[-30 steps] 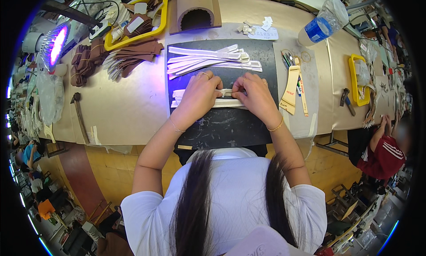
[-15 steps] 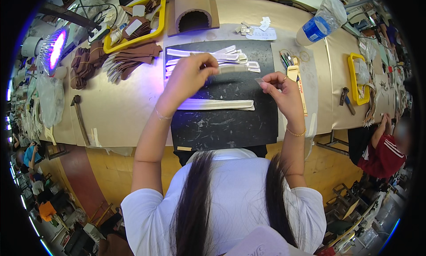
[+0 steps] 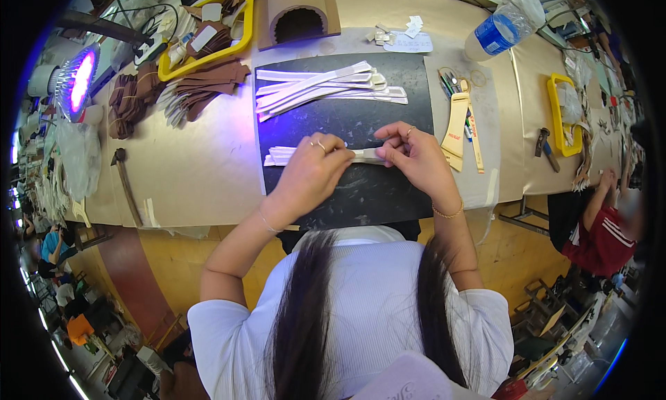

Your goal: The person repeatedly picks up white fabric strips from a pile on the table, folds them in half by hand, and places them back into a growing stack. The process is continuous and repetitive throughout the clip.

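Two loose groups of narrow white strips lie on a dark, scuffed mat (image 3: 354, 204). The far pile (image 3: 316, 89) is fanned out and crossed over itself. Over the nearer group (image 3: 279, 156), my left hand (image 3: 316, 170) is closed, fingertips pressed on a pale strip (image 3: 364, 153). At that strip's right end my right hand (image 3: 418, 161) pinches it between thumb and finger, the other fingers curled above. The small clear piece seen earlier at my right fingertips cannot be made out now.
Brown cut pieces (image 3: 208, 81) and a yellow tray (image 3: 239, 39) lie left, near a glowing lamp (image 3: 83, 81). A hammer (image 3: 123, 181) is nearer. Right are cream card strips (image 3: 456, 133), scissors (image 3: 454, 84) and a water bottle (image 3: 491, 38). A brown arched block (image 3: 298, 5) stands behind.
Both hands have come nearer and closer together, from the far pile to the nearer strips. The strip that was at my left hand by the far pile is no longer held there.
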`<state>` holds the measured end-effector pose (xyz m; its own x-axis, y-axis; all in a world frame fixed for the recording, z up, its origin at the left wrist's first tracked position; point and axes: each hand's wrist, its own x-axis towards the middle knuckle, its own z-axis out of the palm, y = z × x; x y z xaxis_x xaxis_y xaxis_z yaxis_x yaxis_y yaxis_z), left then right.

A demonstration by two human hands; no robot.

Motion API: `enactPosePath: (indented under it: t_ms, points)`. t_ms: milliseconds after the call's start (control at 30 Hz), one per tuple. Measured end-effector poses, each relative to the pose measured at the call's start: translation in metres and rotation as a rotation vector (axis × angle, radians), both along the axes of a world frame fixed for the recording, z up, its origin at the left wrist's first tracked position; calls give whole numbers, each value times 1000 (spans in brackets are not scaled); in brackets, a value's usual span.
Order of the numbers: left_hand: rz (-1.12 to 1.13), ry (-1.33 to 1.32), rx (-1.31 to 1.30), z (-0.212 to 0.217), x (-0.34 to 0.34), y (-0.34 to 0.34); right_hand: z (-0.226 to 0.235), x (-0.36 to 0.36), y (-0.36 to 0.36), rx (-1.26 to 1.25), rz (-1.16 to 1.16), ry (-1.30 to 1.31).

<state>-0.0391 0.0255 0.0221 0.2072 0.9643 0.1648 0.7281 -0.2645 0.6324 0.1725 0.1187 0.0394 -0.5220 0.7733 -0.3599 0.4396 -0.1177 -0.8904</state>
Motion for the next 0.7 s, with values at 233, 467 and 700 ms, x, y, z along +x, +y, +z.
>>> enactPosePath:
  t_ms: [233,467,700]
  points:
    - [-9,154,234,-12,17,-20,-2,-6,2,75,40,-101]
    - [24,180,246,-18,22,-25,-11,-7,-1,138,40,-162]
    - [49,244,240,-20,31,-24,-7,-10,-7,265,63,-229]
